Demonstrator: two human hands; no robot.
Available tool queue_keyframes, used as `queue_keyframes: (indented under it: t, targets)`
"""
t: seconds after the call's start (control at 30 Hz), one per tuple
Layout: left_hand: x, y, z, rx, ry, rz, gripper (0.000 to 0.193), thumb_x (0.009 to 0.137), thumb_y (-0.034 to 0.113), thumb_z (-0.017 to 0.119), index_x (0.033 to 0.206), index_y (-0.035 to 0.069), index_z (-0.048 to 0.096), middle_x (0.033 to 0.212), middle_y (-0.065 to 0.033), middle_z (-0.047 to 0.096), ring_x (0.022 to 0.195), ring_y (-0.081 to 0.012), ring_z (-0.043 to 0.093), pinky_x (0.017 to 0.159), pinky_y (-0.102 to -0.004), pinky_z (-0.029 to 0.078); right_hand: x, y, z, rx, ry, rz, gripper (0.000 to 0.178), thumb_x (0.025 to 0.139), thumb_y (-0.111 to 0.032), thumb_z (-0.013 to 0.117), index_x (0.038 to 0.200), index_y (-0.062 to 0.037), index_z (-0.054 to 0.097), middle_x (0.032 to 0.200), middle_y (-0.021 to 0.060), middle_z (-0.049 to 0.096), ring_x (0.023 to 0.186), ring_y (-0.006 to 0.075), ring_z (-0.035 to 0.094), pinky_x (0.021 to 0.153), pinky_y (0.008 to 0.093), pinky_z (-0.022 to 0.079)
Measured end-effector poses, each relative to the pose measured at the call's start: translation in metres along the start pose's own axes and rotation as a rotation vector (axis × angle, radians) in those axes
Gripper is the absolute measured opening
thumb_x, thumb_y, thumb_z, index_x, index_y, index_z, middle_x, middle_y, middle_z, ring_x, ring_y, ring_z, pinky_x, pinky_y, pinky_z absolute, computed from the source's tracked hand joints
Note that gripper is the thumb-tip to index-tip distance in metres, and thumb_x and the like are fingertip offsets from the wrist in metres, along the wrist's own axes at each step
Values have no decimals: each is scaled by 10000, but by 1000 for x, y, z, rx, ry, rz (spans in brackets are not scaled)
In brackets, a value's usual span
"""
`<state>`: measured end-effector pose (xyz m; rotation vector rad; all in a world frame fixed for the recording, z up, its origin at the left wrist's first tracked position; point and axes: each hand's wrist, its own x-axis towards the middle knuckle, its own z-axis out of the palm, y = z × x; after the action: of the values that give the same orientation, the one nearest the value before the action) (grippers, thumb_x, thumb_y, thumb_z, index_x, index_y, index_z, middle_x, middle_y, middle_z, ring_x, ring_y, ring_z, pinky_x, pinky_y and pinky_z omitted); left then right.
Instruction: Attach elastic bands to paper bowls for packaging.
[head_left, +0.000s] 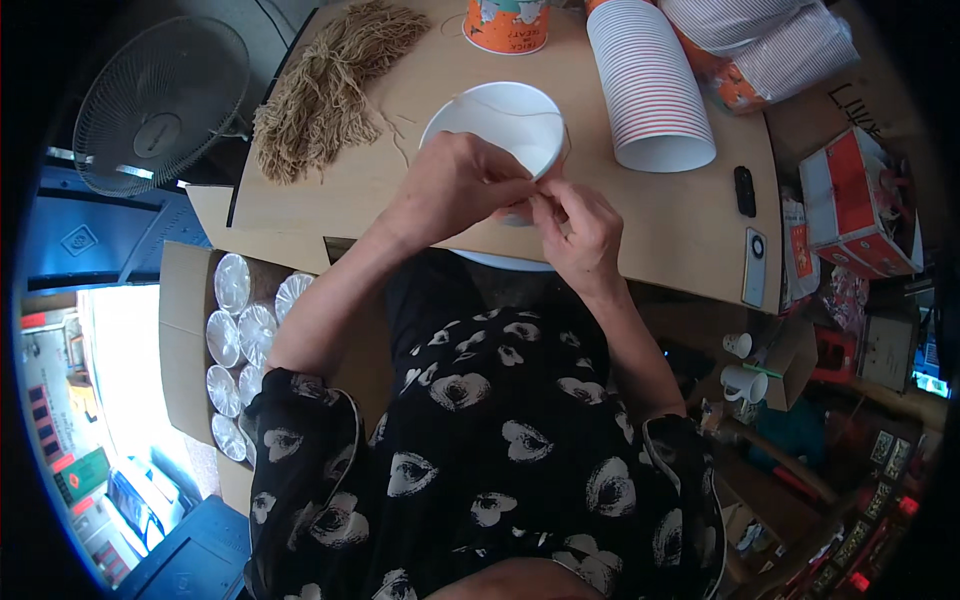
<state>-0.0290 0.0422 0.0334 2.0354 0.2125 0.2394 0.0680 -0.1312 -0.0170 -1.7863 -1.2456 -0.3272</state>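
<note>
A paper bucket [530, 152] with a white inside stands near the table's front edge, its mouth tilted toward me. Across its opening lies a thin tan string [512, 113], which bends down past the right rim toward my fingers. My left hand [455, 185] reaches over the near left of the bucket, thumb and fingertips pinched together. Against those fingertips, my right hand [582, 235] pinches too, just right of the near rim. Both seem to grip the string there, though the fingers mostly hide it. A bundle of tan strings [330, 90] lies on the table's left side.
A long nested stack of paper buckets [655, 90] lies at the right, beside plastic-wrapped ones [765, 50]. An orange bucket [507, 27] stands at the back. A phone [754, 267] rests near the right edge. Left are a fan [160, 110] and a carton [187, 330] of wrapped stacks.
</note>
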Motion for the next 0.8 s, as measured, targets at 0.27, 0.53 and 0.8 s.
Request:
queue_keyframes:
  t: [0.27,0.53,0.8]
  targets:
    - [4,-26,8,328,-6,59,149,827,267,770,880,131,800,808,-112,736,712,-293,710,671,-389,560,-7,24,-32,-146,-260,266,111,879,-120,681,983,-82,674,788,117,695,725,317,685,647,423,533]
    - [7,-23,8,57,53,97,163,912,171,724,928,12,758,772,-124,730,642,-180,684,626,-308,542,44,12,-56,15,-201,-30,257,840,75,616,1077,-14,654,999,150,690,902,339,683,747,403,563]
    - [9,-38,16,-610,-6,-61,154,1021,151,600,1071,21,666,889,-10,667,723,-58,630,599,-217,519,69,-12,-35,328,-353,-256,433,764,172,535,1138,-13,651,1155,125,669,1041,319,678,879,395,580]
